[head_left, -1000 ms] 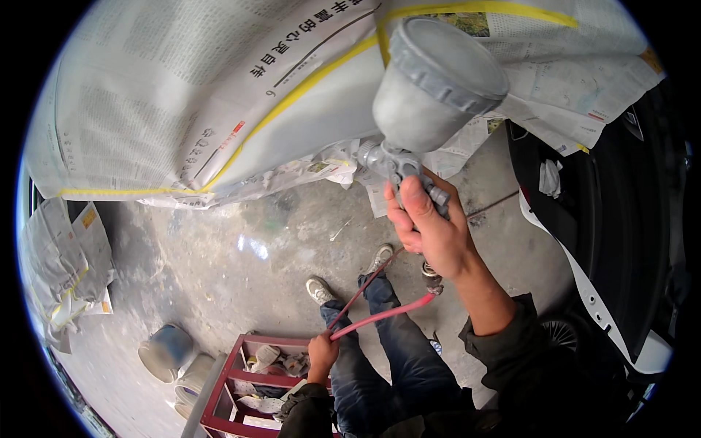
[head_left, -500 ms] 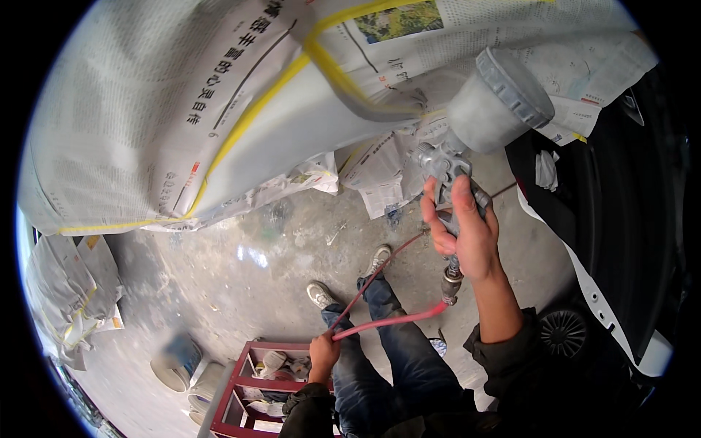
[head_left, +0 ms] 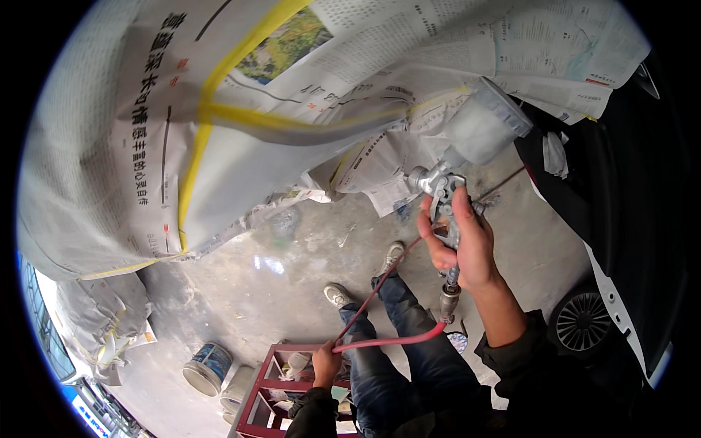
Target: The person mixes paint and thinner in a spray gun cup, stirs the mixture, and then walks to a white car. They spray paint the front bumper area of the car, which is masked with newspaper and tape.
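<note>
My right hand (head_left: 471, 241) is wrapped around the handle of a metal spray gun (head_left: 447, 191), with a thumb along its back and fingers at the trigger. A cloudy plastic paint cup (head_left: 483, 128) sits tilted on top of the gun. From the handle's lower end a red air hose (head_left: 394, 341) curves left to my left hand (head_left: 326, 363), which is closed around it. Ahead of the nozzle is a bare grey car panel (head_left: 241, 164), bordered by yellow masking tape (head_left: 191, 182) and newspaper (head_left: 139, 146).
A dark red shelf cart (head_left: 269, 379) holding rags stands beside my legs. Buckets (head_left: 207, 367) are left of it. Paper-covered parts (head_left: 106, 321) lie farther left. At right are a dark open car body (head_left: 635, 219) and a wheel (head_left: 582, 321). The hose crosses the concrete floor (head_left: 292, 248).
My view has shifted, so the masked panel appears farther left and the cart and wheel have moved within the picture. Both hands keep their hold on the spray gun and hose.
</note>
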Action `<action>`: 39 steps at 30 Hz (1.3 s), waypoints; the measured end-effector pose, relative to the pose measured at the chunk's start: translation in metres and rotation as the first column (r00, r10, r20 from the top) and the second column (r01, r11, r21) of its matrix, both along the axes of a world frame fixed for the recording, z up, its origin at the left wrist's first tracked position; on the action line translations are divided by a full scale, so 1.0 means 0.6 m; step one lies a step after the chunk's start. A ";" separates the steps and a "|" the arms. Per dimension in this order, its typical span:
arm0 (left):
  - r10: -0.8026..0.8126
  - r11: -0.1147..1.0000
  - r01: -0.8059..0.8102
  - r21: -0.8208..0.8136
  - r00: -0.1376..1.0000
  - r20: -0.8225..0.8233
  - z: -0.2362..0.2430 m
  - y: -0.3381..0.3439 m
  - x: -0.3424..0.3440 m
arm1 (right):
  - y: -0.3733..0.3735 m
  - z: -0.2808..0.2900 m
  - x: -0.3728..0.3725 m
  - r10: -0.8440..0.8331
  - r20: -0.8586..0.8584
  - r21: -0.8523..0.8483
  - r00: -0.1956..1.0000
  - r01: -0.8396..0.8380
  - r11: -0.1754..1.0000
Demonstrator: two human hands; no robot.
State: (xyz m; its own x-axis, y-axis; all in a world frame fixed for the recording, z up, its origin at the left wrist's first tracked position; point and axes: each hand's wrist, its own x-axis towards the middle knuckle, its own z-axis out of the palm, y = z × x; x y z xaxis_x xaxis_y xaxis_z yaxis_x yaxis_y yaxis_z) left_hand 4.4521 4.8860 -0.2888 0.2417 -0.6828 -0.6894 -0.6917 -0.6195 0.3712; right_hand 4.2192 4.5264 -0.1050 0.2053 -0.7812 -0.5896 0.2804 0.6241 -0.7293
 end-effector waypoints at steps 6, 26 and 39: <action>0.033 0.998 -0.031 -0.058 0.999 0.028 0.009 -0.017 -0.006 | -0.029 -0.018 -0.005 0.031 0.030 0.015 0.999 -0.032 0.999; 0.076 0.996 -0.076 -0.056 0.997 0.007 0.025 -0.052 0.014 | -0.067 0.012 0.055 0.063 0.407 0.143 0.911 -0.131 0.981; 0.029 0.998 -0.032 -0.057 0.998 -0.056 0.009 -0.060 0.003 | -0.062 0.016 0.040 0.099 0.534 0.086 0.840 -0.170 0.982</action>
State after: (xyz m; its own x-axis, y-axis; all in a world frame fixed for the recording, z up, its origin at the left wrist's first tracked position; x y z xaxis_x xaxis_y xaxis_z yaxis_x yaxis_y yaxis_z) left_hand 4.4540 4.8501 -0.2836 0.2254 -0.7148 -0.6620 -0.6504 -0.6163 0.4440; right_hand 4.2433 4.4892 -0.0952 0.6092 -0.6506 -0.4534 0.5051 0.7591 -0.4106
